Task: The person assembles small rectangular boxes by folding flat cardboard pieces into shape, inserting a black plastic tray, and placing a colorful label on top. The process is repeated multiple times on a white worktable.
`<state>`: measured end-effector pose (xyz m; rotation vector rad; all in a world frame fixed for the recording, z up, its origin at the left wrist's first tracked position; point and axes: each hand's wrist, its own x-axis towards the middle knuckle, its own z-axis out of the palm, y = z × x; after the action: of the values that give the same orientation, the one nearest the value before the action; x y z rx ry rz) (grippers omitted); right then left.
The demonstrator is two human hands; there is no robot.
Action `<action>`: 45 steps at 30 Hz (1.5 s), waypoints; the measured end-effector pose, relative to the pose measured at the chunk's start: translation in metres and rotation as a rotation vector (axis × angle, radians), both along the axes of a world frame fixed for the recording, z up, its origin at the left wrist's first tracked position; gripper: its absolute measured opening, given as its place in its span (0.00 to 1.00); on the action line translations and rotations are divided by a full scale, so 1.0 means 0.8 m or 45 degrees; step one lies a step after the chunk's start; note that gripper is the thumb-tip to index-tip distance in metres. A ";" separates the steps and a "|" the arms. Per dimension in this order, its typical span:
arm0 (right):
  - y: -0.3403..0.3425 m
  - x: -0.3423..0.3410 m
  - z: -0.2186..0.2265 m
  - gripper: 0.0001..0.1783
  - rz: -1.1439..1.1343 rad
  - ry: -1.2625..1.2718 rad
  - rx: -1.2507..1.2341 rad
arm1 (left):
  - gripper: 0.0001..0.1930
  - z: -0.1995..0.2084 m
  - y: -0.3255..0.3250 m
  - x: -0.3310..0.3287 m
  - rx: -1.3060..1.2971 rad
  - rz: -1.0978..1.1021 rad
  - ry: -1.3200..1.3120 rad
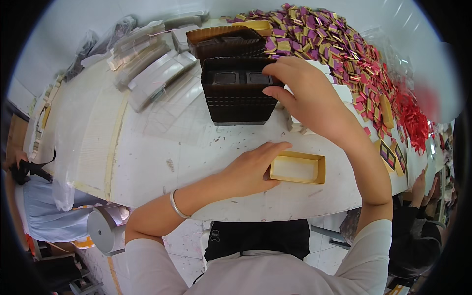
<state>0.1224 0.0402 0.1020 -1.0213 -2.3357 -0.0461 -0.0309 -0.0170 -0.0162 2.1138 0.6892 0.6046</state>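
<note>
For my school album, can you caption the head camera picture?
Left hand holding an open gold box, right hand at the stacked black trays.

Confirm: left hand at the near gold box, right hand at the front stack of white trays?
Not quite: the trays in the front stack are black, not white, as the head view shows. The left hand is at the near gold box, the right hand at that stack.
</note>
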 end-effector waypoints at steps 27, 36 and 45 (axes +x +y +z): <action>-0.131 0.169 -0.058 0.21 -0.472 0.601 -1.637 | 0.46 0.019 -0.013 0.009 -0.137 0.052 0.125; -0.133 0.135 -0.054 0.28 -0.331 0.170 -0.993 | 0.43 0.019 -0.010 0.011 0.030 -0.005 0.082; -0.169 0.177 -0.080 0.24 0.224 -0.074 -0.523 | 0.44 0.031 -0.004 0.007 -0.077 -0.074 0.205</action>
<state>0.2637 -0.0953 0.0381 -1.0043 -2.5385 0.4961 -0.0255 -0.0200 0.0085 2.1343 0.7225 0.3804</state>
